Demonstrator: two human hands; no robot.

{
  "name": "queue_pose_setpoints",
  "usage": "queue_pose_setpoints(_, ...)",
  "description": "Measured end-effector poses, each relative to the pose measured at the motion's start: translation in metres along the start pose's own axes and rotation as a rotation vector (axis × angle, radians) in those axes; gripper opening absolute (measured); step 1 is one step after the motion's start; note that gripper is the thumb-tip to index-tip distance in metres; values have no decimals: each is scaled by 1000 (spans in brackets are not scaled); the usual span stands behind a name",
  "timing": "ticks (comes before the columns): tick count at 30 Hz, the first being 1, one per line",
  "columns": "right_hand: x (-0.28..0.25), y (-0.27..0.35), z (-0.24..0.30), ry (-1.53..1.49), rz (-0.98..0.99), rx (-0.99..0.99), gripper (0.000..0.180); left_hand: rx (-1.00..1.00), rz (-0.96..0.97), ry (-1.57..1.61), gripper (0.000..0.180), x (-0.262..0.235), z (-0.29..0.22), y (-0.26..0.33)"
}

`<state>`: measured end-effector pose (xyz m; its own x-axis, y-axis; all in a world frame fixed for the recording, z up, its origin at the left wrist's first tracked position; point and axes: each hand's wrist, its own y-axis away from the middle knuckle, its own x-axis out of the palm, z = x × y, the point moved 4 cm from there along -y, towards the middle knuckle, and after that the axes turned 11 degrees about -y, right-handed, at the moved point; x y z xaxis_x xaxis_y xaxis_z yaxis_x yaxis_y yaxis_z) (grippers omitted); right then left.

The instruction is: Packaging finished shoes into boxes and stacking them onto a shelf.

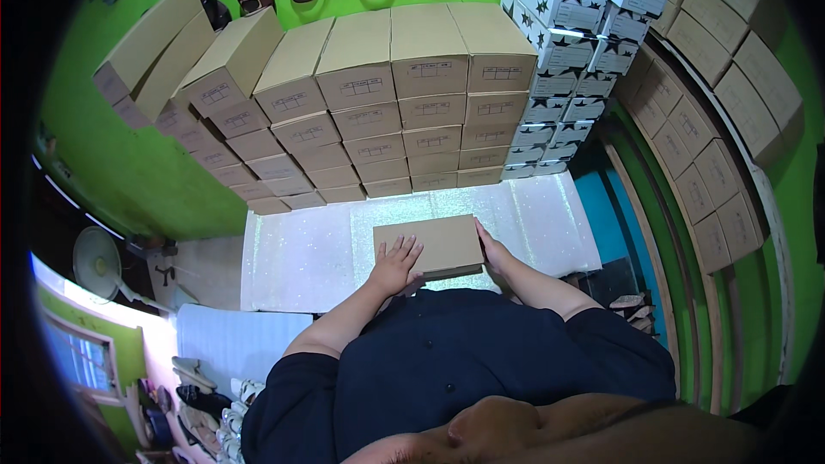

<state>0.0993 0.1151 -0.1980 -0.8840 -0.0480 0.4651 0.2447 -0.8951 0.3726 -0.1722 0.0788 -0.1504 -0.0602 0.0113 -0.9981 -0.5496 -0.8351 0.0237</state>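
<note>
Brown cardboard, a closed shoebox (pixel 430 246) lies flat on the white glittery counter (pixel 301 258), near its front edge and just ahead of the person's dark-shirted body. Its long axis runs left to right. The left hand (pixel 395 265) rests palm-down on the lid's near-left corner, fingers spread and flat, not clamped. The right hand (pixel 491 251) presses against the box's right end, its grip partly hidden behind the box, so I cannot tell how far the fingers curl. Both hands touch the box, one at each end. Beyond it, at the counter's far edge, rises a stacked wall of brown boxes (pixel 387 120), with star-printed white boxes (pixel 567 60) to the right; bare counter lies between.
</note>
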Motion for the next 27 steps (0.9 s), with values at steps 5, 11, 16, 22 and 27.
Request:
queue_pose_setpoints(5,-26,-4,2,463,-1,-265,59,-26,-43,34,78,1,8,2)
queue_pose_setpoints(11,14,34,42,1487,-99,-398,91,-54,-78,59,83,5,23,11)
queue_pose_setpoints(16,41,34,65,1612,102,-680,95,-66,-134,173,84,4,40,19)
queue_pose_setpoints(22,83,36,103,1740,381,-727,98,-85,-159,218,76,2,58,36)
queue_pose_setpoints(27,136,44,117,1740,564,-813,103,-217,-219,315,62,-3,74,64)
